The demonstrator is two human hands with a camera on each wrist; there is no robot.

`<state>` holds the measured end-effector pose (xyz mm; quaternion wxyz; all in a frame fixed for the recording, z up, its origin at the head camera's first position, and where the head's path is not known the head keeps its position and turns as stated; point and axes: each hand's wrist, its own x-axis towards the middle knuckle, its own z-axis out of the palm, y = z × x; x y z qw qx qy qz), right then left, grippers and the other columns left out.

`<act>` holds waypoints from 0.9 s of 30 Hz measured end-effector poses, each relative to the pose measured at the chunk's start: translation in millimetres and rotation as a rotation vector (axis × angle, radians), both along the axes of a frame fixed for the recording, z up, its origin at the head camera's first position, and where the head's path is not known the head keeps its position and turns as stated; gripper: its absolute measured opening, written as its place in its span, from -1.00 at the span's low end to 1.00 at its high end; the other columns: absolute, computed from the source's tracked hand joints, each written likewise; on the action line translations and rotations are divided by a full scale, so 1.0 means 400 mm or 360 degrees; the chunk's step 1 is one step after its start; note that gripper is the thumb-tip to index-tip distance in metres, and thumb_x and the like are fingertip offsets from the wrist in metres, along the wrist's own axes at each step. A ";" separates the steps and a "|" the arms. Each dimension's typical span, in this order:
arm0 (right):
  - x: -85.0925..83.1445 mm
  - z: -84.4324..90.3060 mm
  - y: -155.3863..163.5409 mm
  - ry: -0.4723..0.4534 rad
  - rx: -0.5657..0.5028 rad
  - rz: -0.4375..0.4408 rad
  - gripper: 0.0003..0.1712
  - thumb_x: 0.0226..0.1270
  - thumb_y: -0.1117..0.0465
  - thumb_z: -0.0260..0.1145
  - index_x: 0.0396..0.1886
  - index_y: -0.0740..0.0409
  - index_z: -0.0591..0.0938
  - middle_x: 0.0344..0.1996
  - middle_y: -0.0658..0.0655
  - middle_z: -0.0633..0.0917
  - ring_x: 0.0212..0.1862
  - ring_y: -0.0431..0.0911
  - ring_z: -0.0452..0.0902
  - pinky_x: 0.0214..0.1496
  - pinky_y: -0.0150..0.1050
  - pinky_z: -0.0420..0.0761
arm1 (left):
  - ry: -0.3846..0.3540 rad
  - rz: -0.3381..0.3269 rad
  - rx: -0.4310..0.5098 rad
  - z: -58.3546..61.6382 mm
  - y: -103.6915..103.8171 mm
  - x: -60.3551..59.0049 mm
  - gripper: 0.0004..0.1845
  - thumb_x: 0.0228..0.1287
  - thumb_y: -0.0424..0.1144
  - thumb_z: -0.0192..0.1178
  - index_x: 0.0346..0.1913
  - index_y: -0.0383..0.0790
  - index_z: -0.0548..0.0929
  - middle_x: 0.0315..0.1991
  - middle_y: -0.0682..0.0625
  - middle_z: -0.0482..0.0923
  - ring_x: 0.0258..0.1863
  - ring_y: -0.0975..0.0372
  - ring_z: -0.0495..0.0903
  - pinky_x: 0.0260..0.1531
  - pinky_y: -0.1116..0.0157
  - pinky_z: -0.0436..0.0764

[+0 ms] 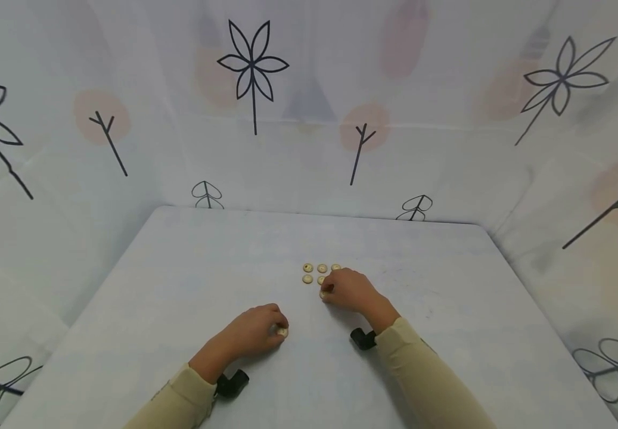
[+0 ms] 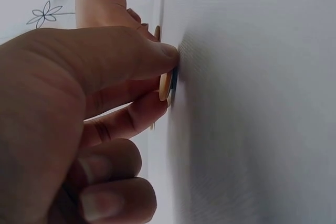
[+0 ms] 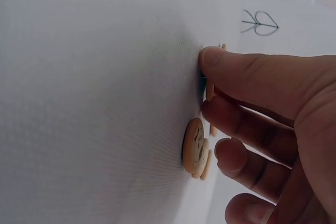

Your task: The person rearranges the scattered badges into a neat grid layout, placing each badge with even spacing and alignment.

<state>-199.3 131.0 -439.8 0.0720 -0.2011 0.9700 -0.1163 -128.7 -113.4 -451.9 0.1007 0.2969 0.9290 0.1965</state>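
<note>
so the right hand (image 1: 353, 291) pinches a button (image 1: 323, 294) beside the grid (image 1: 315, 273), the left hand (image 1: 255, 331) pinches another (image 1: 283, 332) nearer on the table (image 1: 191, 274); best set each flat, rows aligned.

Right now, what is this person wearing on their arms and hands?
Both hands are bare: the left hand and right hand wear no gloves or rings that show. Each arm has a long, pale beige sleeve reaching the wrist. A small black device sits at each wrist, by the cuff.
</note>
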 end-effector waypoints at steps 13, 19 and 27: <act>-0.011 -0.002 -0.002 -0.0066 0.0005 -0.0030 -0.93 0.14 0.07 0.46 -0.37 -0.13 0.74 -0.38 -0.18 0.65 -0.26 -0.24 0.51 -0.14 -0.20 0.54 | 0.0028 0.0007 0.0012 0.007 -0.004 -0.014 -0.84 0.25 -0.15 0.27 -0.15 -0.08 0.72 -0.24 0.14 0.55 -0.31 0.34 0.49 -0.21 0.28 0.55; -0.013 0.007 -0.005 -0.0116 0.0021 -0.0031 -0.92 0.13 0.05 0.47 -0.38 -0.13 0.73 -0.40 -0.19 0.65 -0.29 -0.25 0.48 -0.17 -0.21 0.53 | 0.0018 0.0026 -0.0029 0.010 0.010 -0.031 -0.83 0.26 -0.14 0.26 -0.14 -0.08 0.72 -0.24 0.14 0.54 -0.31 0.33 0.48 -0.20 0.27 0.55; -0.014 0.014 -0.007 -0.0138 0.0036 -0.0036 -0.93 0.14 0.05 0.47 -0.39 -0.13 0.73 -0.41 -0.17 0.63 -0.30 -0.24 0.46 -0.20 -0.23 0.52 | 0.0038 0.0023 -0.0047 0.020 0.030 -0.059 -0.82 0.26 -0.16 0.24 -0.13 -0.09 0.73 -0.25 0.13 0.54 -0.33 0.31 0.47 -0.21 0.26 0.55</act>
